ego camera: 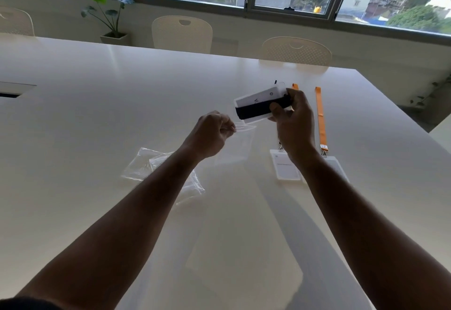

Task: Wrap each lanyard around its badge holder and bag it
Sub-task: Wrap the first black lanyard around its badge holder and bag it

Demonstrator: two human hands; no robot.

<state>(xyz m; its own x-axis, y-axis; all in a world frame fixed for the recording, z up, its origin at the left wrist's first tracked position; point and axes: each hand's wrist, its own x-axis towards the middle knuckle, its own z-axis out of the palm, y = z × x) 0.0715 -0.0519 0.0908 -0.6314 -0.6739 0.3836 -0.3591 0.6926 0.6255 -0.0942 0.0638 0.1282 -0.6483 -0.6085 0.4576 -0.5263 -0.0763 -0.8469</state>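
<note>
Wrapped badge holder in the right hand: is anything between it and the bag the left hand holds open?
Nothing visible. The right hand holds the wrapped badge holder just above the clear bag, whose mouth the left hand pinches; only air separates them.

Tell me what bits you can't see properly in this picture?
- Printing on the wrapped badge holder in the head view: too small, and the black lanyard covers part.
- The clear bag pinched by the left hand: see-through, its edges fade into the table.
- The nearer table badge: the right hand and forearm cover its strap.
- The spare bags: the left forearm crosses them.
</note>
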